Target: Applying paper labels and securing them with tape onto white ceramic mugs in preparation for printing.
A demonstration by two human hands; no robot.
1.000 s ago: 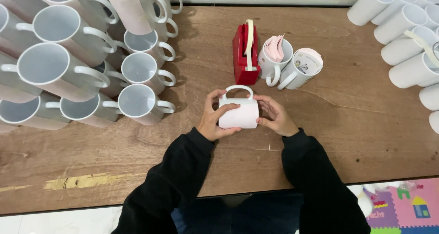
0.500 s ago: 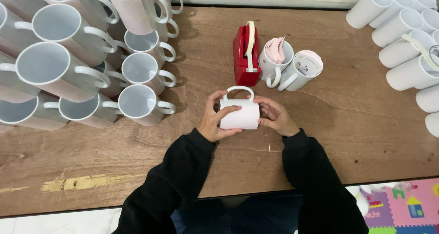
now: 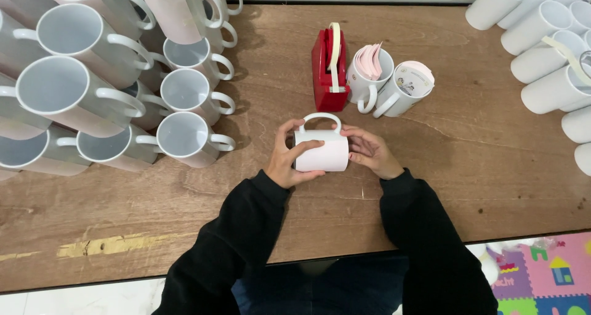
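Note:
A white mug (image 3: 322,149) lies on its side over the wooden table (image 3: 468,167), handle pointing away from me. My left hand (image 3: 288,160) wraps its left end, thumb across the front. My right hand (image 3: 370,151) holds the right end with the fingers against the rim. Both arms wear black sleeves. Just beyond the mug stands a red tape dispenser (image 3: 329,69). Beside it stand two white mugs, one stuffed with pink paper sheets (image 3: 368,75) and one with printed sheets (image 3: 406,87).
Several white mugs are stacked on their sides at the left (image 3: 92,87), openings facing me. More white mugs lie piled at the right edge (image 3: 554,50). A colourful foam mat (image 3: 542,278) shows on the floor at the bottom right.
My left thumb has shifted a little across the mug's front. The mug and both hands stay in nearly the same place.

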